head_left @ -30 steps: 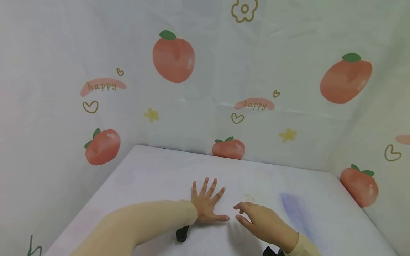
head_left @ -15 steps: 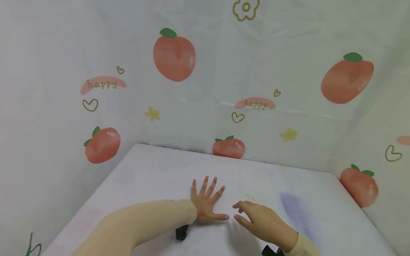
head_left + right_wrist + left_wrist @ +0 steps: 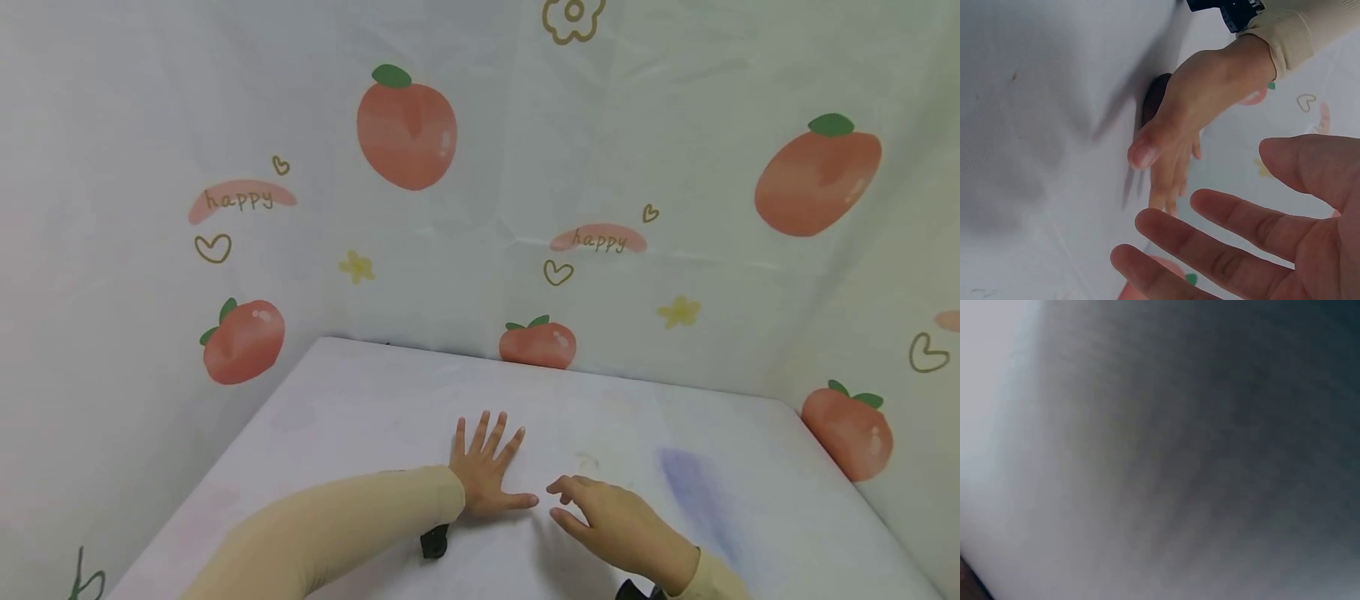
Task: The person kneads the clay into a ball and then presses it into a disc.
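Observation:
My left hand (image 3: 483,479) lies low over the white tabletop (image 3: 390,400), back upward, its fingers straight and spread and the thumb pointing right. In the right wrist view, a dark rounded shape (image 3: 1154,100) shows beneath the left palm (image 3: 1200,94), mostly hidden by the hand; I cannot tell what it is. To the right, my right hand (image 3: 622,525) hovers above the table with relaxed, slightly bent fingers. Nothing is between those fingers (image 3: 1229,250), and a small gap separates them from the left thumb. The left wrist view is a blur of pale surface and shadow.
Black wrist camera mounts (image 3: 433,542) hang under both forearms. A white cloth backdrop (image 3: 480,208) printed with fruit, hearts and "happy" stands behind and beside the table. A bluish-purple smudge (image 3: 693,492) marks the tabletop at the right.
The left hand's spread fingers have drawn slightly closer together. The right hand stays nearly where it was, and the head view has shifted a little.

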`<act>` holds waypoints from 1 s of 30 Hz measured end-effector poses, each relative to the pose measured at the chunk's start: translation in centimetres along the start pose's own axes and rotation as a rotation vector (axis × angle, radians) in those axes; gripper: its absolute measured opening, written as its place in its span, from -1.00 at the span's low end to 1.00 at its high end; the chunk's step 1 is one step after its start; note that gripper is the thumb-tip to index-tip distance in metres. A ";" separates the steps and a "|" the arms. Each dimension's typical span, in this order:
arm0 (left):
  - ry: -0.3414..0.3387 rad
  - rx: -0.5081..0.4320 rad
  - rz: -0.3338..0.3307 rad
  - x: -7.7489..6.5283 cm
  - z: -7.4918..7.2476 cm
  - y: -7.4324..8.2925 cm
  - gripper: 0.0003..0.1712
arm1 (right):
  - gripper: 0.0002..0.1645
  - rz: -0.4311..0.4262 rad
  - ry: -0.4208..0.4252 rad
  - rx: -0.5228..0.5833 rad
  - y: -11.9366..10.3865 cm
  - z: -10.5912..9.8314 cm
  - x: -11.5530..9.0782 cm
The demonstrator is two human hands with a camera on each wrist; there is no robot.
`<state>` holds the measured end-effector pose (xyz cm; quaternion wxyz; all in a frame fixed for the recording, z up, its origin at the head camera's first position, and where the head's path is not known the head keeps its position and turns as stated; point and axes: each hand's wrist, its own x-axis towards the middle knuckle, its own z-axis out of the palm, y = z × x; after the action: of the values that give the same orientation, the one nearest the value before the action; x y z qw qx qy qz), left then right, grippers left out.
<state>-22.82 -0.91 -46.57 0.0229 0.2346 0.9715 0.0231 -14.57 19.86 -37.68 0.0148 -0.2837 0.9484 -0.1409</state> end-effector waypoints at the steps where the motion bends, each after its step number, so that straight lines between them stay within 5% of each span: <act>1: 0.001 -0.010 -0.002 0.1 0.2 0.0 0.19 | -0.68 0.001 -0.001 0.002 0.0 0.0 0.0; 30: 0.039 -0.038 0.037 -0.1 -0.4 -0.2 0.15 | -0.69 -0.011 -0.005 -0.009 -0.2 0.3 -0.1</act>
<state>-22.90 -1.14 -46.17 0.0081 0.2515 0.9667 0.0463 -14.38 19.71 -37.93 0.0153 -0.2892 0.9475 -0.1357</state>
